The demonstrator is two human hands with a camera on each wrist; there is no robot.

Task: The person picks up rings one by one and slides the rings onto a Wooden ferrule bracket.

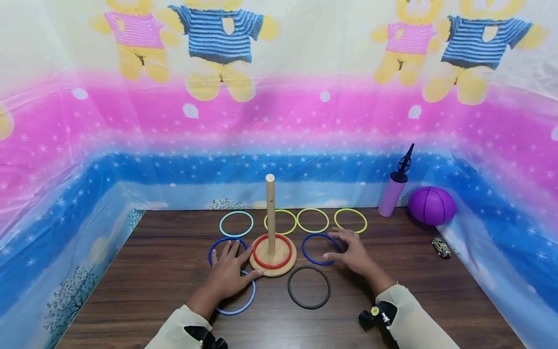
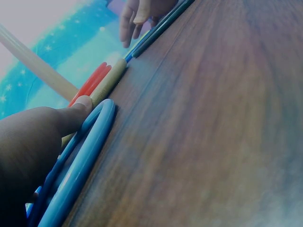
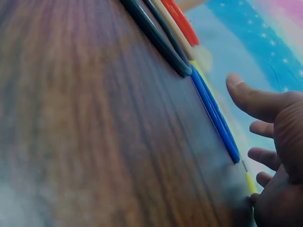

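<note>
The head view alone shows the full layout: a round wooden base with an upright wooden peg (image 1: pixel 271 220) stands on the dark wooden table (image 1: pixel 152 271), with a red plastic ring (image 1: pixel 272 251) lying round the peg on the base. Three yellow-green rings (image 1: pixel 350 220) and a light blue ring (image 1: pixel 236 224) lie in a row on the far side, a black ring (image 1: pixel 308 287) on the near side. At far right stand a lilac cylindrical pump (image 1: pixel 392 194), a purple ball (image 1: pixel 431 205) and a small toy car (image 1: pixel 441 247).

The left hand (image 1: pixel 227 274) lies flat, fingers spread, over a dark blue ring (image 1: pixel 213 249) and a pale blue ring (image 1: pixel 244 303) just left of the base, its thumb at the base's edge. The left wrist view shows what the head view cannot: the thumb tip (image 2: pixel 83 104) touches the base's rim, with the pale blue ring (image 2: pixel 80 163) just under it.

The right hand (image 1: pixel 352 249) hovers open, fingers loosely spread, over the right side of another dark blue ring (image 1: pixel 307 247) right of the base. The right wrist view shows the fingers (image 3: pixel 255 101) extended and relaxed beside that ring (image 3: pixel 215 116); whether they touch it I cannot tell. Neither hand grips anything.
</note>
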